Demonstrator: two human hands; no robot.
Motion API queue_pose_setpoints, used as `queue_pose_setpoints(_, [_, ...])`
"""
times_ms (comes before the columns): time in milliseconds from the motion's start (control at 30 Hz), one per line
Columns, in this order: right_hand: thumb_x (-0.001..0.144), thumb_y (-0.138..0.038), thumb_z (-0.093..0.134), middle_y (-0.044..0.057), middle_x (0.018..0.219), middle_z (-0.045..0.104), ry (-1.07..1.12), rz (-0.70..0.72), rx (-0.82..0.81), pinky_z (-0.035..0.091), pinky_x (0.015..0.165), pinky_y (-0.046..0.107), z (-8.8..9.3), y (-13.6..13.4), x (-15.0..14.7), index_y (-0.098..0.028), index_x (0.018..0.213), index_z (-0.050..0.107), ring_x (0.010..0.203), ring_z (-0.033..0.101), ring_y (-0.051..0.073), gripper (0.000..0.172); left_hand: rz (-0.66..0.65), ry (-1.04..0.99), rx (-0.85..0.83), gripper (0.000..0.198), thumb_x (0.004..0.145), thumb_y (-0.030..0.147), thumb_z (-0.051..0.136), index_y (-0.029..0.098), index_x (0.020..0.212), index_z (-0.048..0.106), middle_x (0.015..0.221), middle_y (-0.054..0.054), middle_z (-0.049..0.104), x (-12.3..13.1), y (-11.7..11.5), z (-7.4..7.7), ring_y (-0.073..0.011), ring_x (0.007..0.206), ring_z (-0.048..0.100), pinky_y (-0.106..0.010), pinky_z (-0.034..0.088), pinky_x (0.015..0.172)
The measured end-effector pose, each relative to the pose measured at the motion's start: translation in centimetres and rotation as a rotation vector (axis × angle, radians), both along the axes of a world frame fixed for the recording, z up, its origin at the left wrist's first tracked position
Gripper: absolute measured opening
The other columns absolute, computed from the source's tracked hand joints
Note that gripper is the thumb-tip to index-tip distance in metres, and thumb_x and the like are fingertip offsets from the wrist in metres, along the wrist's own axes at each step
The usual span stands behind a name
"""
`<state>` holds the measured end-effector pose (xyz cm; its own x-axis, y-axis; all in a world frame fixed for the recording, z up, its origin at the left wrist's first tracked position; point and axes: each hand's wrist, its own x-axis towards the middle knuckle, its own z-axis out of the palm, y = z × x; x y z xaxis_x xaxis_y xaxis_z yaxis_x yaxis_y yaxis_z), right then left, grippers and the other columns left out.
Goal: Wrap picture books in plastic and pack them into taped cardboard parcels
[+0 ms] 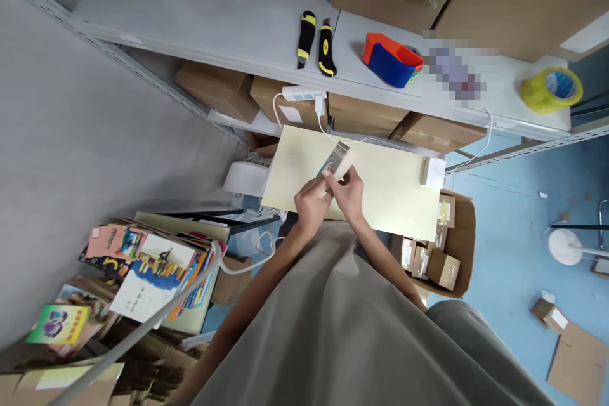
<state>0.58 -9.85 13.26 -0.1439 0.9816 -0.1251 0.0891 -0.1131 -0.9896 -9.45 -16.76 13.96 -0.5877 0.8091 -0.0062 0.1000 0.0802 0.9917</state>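
Over the pale yellow tabletop [394, 190], a small flat box with a dark printed face and cream side [337, 158] is tilted between my two hands. My left hand [313, 203] grips its lower end, fingers curled round it. Pressed along its right side is my right hand [347, 193], the thumb on the printed face and the other fingers bent behind. Part of the box's lower end is hidden by my fingers. A small white box [433, 173] stands at the table's right end.
On the shelf [190, 19] lie two utility knives [306, 38], blue and red bands [392, 63] and yellow tape [552, 90]. A power strip [304, 94] hangs below. Books [157, 273] are stacked at left; an open carton [464, 247] of small boxes stands at right.
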Motion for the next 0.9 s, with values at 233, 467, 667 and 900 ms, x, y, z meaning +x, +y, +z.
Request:
queue_pose_setpoints(233, [0.092, -0.082, 0.076, 0.005, 0.096, 0.084, 0.096, 0.007, -0.018, 0.062, 0.078, 0.034, -0.1, 0.9, 1.1, -0.021, 0.111, 0.082, 0.087, 0.074, 0.023, 0.064, 0.005, -0.053, -0.002, 0.056, 0.087, 0.064, 0.094, 0.022, 0.124, 0.086, 0.14, -0.016, 0.083, -2.0, 0.5, -0.1, -0.0363, 0.145, 0.07, -0.05, 0.057, 0.124])
queue_pose_setpoints(467, [0.083, -0.089, 0.082, 0.005, 0.086, 0.084, 0.293, 0.109, -0.267, 0.069, 0.078, 0.042, -0.2, 0.7, 0.6, -0.021, 0.108, 0.084, 0.092, 0.081, 0.03, 0.072, -0.009, -0.524, -0.111, 0.061, 0.079, 0.079, 0.095, 0.02, 0.083, 0.079, 0.084, -0.008, 0.081, -3.4, 1.0, -1.1, -0.032, 0.104, 0.081, -0.039, 0.067, 0.092])
queue_pose_setpoints(667, [0.082, -0.09, 0.082, 0.009, 0.097, 0.087, 0.342, 0.166, -0.289, 0.073, 0.085, 0.046, -0.8, 1.5, 0.3, -0.021, 0.103, 0.083, 0.102, 0.085, 0.033, 0.072, 0.054, -0.549, -0.075, 0.058, 0.081, 0.076, 0.095, 0.02, 0.085, 0.081, 0.082, -0.006, 0.079, -2.5, 1.0, -0.9, -0.0286, 0.097, 0.079, -0.036, 0.064, 0.088])
queue_pose_setpoints(900, [0.092, -0.079, 0.08, 0.015, 0.147, 0.081, 0.039, -0.046, 0.06, 0.062, 0.121, 0.053, -0.3, 1.1, 0.6, -0.023, 0.132, 0.082, 0.139, 0.075, 0.034, 0.069, 0.217, -0.242, -0.096, 0.054, 0.082, 0.072, 0.093, 0.02, 0.091, 0.087, 0.093, -0.008, 0.082, -2.7, 0.7, -1.1, -0.027, 0.096, 0.074, -0.033, 0.057, 0.087])
